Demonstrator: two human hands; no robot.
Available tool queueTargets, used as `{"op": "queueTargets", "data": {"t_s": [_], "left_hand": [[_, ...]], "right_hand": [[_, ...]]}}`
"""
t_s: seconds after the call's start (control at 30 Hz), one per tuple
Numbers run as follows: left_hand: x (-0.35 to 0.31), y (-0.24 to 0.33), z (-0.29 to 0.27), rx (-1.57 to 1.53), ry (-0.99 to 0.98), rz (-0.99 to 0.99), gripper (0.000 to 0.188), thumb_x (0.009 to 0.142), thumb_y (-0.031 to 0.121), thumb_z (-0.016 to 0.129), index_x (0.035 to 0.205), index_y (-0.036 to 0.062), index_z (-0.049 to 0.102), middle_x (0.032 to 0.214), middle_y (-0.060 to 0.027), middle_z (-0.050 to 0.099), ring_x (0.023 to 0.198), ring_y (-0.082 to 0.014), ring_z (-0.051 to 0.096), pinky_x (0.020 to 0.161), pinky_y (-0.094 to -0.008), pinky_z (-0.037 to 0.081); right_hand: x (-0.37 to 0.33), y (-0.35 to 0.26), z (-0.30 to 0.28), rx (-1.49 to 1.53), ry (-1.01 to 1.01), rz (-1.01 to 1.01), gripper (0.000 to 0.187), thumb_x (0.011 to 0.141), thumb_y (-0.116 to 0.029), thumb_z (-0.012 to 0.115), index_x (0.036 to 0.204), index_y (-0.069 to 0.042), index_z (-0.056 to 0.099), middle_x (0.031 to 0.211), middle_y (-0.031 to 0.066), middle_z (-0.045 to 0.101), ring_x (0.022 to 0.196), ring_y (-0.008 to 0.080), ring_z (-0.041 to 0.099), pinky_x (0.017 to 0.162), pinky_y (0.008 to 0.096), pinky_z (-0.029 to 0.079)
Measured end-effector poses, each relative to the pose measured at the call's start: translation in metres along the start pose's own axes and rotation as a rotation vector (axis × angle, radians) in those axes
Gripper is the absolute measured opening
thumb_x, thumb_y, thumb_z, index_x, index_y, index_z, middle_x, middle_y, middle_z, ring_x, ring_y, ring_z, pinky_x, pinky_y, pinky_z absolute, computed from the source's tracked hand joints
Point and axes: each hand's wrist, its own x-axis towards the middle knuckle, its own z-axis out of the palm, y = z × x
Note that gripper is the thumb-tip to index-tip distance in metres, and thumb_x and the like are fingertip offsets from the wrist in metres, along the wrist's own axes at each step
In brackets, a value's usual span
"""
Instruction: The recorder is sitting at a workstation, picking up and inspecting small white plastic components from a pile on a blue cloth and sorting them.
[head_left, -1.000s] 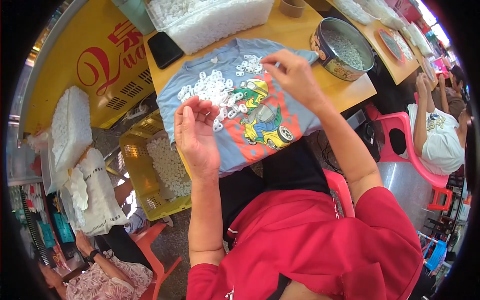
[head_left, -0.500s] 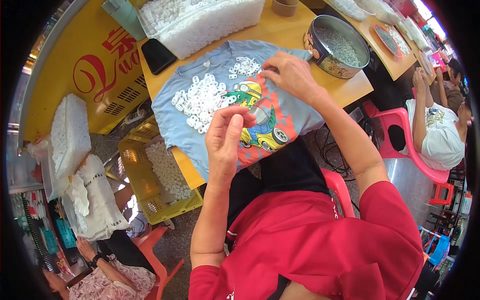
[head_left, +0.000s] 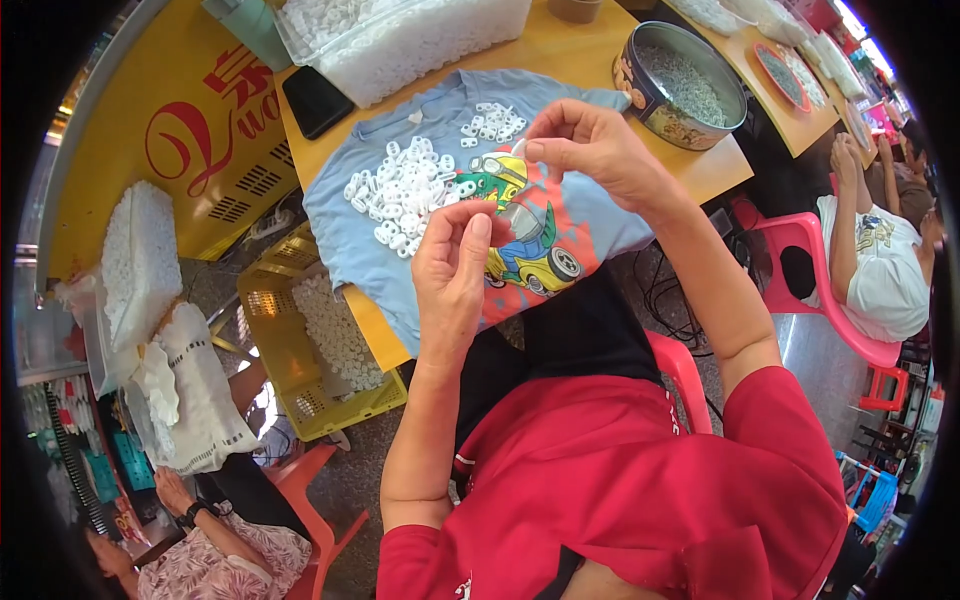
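Note:
A blue T-shirt (head_left: 345, 215) with a cartoon car print lies spread on the table. On it rests a large heap of small white oval plastic pieces with two holes (head_left: 400, 190), and a smaller group of similar pieces (head_left: 493, 122) lies farther right. My right hand (head_left: 590, 150) hovers over the print, pinching one small white plastic piece (head_left: 518, 148) between thumb and fingertips. Nearer to me, just below the large heap, my left hand (head_left: 455, 265) is closed, its thumb against the curled fingers. Whatever it may hold is hidden.
A clear bin of white pieces (head_left: 420, 60) and a black phone (head_left: 316, 102) stand at the back. A round tin of small metallic-looking parts (head_left: 650, 110) sits at the right. Left of the table is a yellow crate (head_left: 290, 385). Other people sit on both sides.
My right hand has moved from the smaller group toward me and slightly right, with a white piece showing in its fingertips. My left hand has hardly moved.

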Motion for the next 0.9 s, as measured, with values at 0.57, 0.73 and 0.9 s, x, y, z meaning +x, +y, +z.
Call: {"op": "queueTargets", "data": {"t_s": [0.57,0.73,0.9], "left_hand": [[0.000,-0.001,0.004,-0.005,0.095,0.394,0.020,0.090,-0.010,0.059,0.108,-0.0019,0.060,0.107,-0.0081,0.058,0.097,-0.0132,0.061,0.086,-0.0258,0.050],[0.000,0.000,0.004,0.018,0.107,0.454,0.020,0.089,-0.009,0.061,0.107,-0.0015,0.060,0.106,-0.0076,0.057,0.095,-0.0126,0.060,0.083,-0.0252,0.050],[0.003,-0.004,-0.003,0.145,0.095,0.484,0.017,0.090,-0.003,0.063,0.106,-0.0013,0.059,0.105,-0.0076,0.058,0.092,-0.0118,0.060,0.080,-0.0241,0.050]], "right_hand": [[-0.027,-0.006,0.048,0.501,-0.114,0.185,0.021,0.091,-0.011,0.067,0.107,0.001,0.065,0.088,0.0049,0.066,0.070,0.0086,0.060,0.067,0.0264,0.054],[-0.031,-0.009,0.048,0.605,-0.178,0.290,0.017,0.091,-0.013,0.067,0.102,-0.001,0.066,0.083,0.0038,0.064,0.065,0.0074,0.058,0.063,0.0258,0.052],[-0.033,-0.006,0.049,0.397,-0.149,0.241,0.018,0.092,-0.017,0.067,0.099,-0.001,0.066,0.082,0.0026,0.064,0.065,0.0069,0.057,0.063,0.0238,0.051]]}}
